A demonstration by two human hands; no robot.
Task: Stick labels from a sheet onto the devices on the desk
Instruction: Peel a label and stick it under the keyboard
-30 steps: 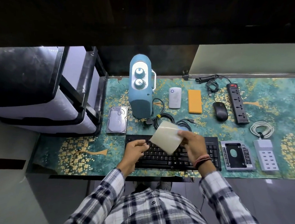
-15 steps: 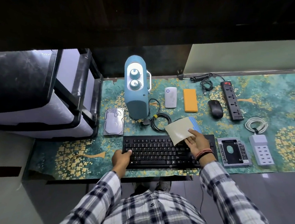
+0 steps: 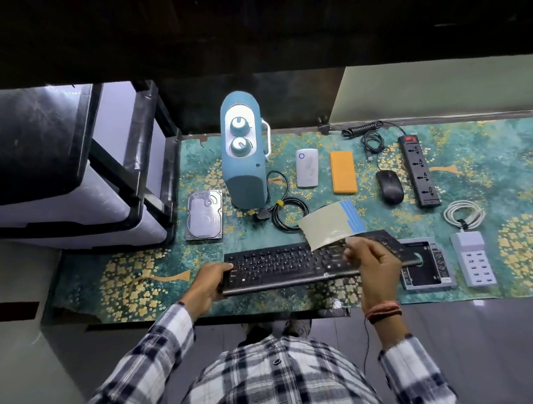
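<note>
Black and long, the keyboard (image 3: pixel 311 262) lies skewed across the near edge of the teal, gold-flowered desk mat (image 3: pixel 124 286), its right end raised and overlapping the grey drive caddy (image 3: pixel 429 265) at about three o'clock of it. The left hand (image 3: pixel 209 282) grips the keyboard's left end, fingers curled round the edge. The right hand (image 3: pixel 370 264) hovers over the keyboard's right half and pinches the near corner of the label sheet (image 3: pixel 330 224), a pale beige sheet with blue labels showing along its far right edge; the sheet slants up and away toward eleven o'clock from that hand, above the keys. At twelve o'clock of the keyboard stands a blue heater (image 3: pixel 243 152) with two dials, its black cord (image 3: pixel 286 213) coiled beside it. At nine o'clock of the cord lies a bare hard drive (image 3: pixel 205 214). Along the far row, running toward three o'clock, sit a white power bank (image 3: pixel 306 168), an orange power bank (image 3: pixel 343 172), a black mouse (image 3: pixel 389 187) and a black power strip (image 3: pixel 420 171). A white USB hub (image 3: pixel 472 259) with a coiled white cable (image 3: pixel 463 214) lies at the right.
</note>
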